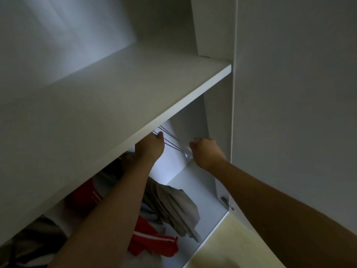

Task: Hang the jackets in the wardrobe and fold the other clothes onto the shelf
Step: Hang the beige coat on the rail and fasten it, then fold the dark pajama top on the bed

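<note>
I look down into a white wardrobe, under its bare shelf (119, 97). My left hand (151, 147) reaches beneath the shelf edge, fingers curled round the top of thin wire hangers (171, 141); its fingertips are partly hidden by the shelf. My right hand (206, 151) pinches the lower end of those hangers, where something clear and glossy shows. Below hang a beige jacket (173, 206), a red jacket with white stripes (152, 242) and a dark garment (36, 238). The hanging rail is hidden behind the shelf.
The wardrobe's right side panel (220, 132) stands close to my right hand, with a door hinge (226, 203) low on it. The white wardrobe floor (202, 200) and pale yellow room floor (228, 246) lie below. A white wall (299, 93) fills the right.
</note>
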`<act>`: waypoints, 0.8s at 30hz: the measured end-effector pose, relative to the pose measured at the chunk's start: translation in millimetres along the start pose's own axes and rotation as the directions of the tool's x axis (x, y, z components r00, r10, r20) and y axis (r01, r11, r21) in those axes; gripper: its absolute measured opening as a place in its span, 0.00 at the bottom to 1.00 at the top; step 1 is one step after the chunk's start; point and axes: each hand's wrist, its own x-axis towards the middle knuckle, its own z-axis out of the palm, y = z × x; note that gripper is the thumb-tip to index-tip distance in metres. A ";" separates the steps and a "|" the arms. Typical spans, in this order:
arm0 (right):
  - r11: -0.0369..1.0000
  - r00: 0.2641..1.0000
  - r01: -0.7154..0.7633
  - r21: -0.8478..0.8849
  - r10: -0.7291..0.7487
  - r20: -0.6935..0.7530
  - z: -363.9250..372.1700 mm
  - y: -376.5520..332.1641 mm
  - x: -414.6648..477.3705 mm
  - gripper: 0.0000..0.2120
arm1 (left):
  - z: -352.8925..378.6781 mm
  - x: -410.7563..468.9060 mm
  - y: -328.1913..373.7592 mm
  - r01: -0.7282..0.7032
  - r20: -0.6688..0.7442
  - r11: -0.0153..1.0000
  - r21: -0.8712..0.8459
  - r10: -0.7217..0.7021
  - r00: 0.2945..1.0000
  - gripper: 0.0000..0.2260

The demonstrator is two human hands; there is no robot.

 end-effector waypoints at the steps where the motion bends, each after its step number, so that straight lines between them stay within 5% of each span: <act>1: 0.995 0.998 -0.048 0.092 0.052 -0.043 -5.2 4.0 -12.0 0.12 | 5.0 -12.4 -1.2 -0.096 -0.014 0.992 -0.084 0.096 0.995 0.15; 6: 0.896 0.904 -0.238 0.374 0.345 -0.253 -25.8 35.0 -96.0 0.15 | 49.7 -72.9 19.2 -0.353 0.124 0.885 -0.302 0.403 0.907 0.10; 12: 0.749 0.655 -0.411 0.519 0.639 -0.404 -46.0 74.9 -215.3 0.16 | 107.5 -153.8 90.8 -0.537 0.264 0.639 -0.551 0.744 0.614 0.11; 15: 0.653 0.463 -0.504 0.566 0.757 -0.461 -57.0 93.7 -294.7 0.17 | 134.3 -213.7 136.3 -0.588 0.301 0.486 -0.647 0.871 0.388 0.12; 18: 0.544 0.193 -0.515 0.662 0.827 -0.529 -71.3 108.9 -380.7 0.17 | 150.6 -291.4 180.7 -0.589 0.291 0.318 -0.743 0.946 0.142 0.13; 21: 0.454 -0.084 -0.472 0.756 0.830 -0.552 -85.1 117.6 -464.5 0.17 | 157.3 -379.0 216.8 -0.524 0.265 0.205 -0.826 0.964 -0.040 0.13; 24: 0.422 -0.268 -0.427 0.799 0.785 -0.558 -96.6 124.6 -547.1 0.16 | 164.8 -466.6 241.5 -0.475 0.239 0.107 -0.873 0.944 -0.227 0.14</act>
